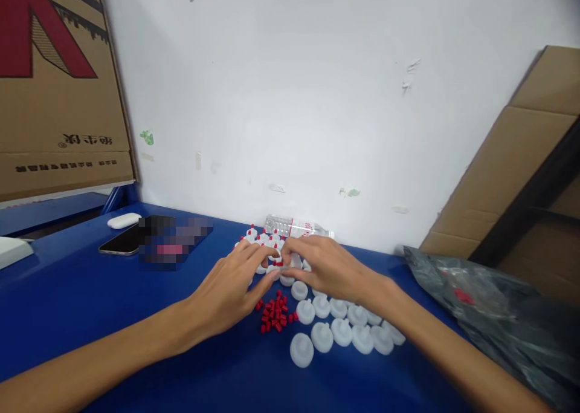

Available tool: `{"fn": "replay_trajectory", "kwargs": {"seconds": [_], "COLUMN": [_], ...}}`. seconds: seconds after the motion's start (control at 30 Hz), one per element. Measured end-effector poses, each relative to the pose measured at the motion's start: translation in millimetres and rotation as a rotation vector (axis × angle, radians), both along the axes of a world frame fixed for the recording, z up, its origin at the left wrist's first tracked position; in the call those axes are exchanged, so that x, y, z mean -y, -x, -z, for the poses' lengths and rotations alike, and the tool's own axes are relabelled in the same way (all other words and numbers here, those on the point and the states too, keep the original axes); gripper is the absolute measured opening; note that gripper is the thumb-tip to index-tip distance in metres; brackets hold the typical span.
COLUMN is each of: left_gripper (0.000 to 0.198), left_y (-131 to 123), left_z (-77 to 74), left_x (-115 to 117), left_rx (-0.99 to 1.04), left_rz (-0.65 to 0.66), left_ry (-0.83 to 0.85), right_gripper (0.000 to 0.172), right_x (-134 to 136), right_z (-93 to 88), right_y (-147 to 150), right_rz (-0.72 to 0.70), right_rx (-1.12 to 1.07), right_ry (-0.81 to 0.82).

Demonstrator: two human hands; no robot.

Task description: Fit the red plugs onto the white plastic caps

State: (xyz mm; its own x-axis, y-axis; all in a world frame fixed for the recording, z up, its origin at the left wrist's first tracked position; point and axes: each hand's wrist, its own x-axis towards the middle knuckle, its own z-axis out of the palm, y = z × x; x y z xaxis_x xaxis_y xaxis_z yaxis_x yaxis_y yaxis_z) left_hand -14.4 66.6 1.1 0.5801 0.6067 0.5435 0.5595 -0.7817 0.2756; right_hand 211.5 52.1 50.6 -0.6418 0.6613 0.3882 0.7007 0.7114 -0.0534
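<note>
My left hand and my right hand meet over a blue table, fingertips pinched together on a small white plastic cap with a red plug. Just below the fingers lies a little heap of loose red plugs. Several white caps without plugs sit in rows toward the near right. Behind my hands, several white caps fitted with red plugs are grouped near the wall.
A clear plastic bottle lies against the white wall. A phone and a white case rest at the left. Cardboard boxes stand left and right. A dark plastic bag lies at the right.
</note>
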Motion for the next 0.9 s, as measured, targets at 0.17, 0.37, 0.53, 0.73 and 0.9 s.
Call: {"fn": "replay_trajectory", "kwargs": {"seconds": [0.17,0.37,0.53,0.73,0.9], "left_gripper": [0.016,0.032,0.038,0.04,0.022], "left_y": [1,1,-1,0,-5], "left_z": [-0.8,-3.1,-5.7,-10.9,-4.3], "left_x": [0,-2,-1,2,5], "left_rx": [0.014,0.024,0.181,0.191,-0.081], "left_rz": [0.048,0.051,0.136,0.168,0.221], "left_ry": [0.047,-0.033,0.156,0.154,0.08], "right_gripper": [0.014,0.017,0.018,0.012,0.024], "right_x": [12,12,3,-25,-40], "right_z": [-1.4,-1.2,-1.4,-3.8,10.8], "right_y": [12,10,3,-40,-53], "right_rz": [-0.136,-0.099,-0.17,0.127,0.194], "right_rx": [0.003,0.02,0.067,-0.051,-0.061], "right_ry": [-0.001,-0.005,-0.094,-0.175,-0.09]}}
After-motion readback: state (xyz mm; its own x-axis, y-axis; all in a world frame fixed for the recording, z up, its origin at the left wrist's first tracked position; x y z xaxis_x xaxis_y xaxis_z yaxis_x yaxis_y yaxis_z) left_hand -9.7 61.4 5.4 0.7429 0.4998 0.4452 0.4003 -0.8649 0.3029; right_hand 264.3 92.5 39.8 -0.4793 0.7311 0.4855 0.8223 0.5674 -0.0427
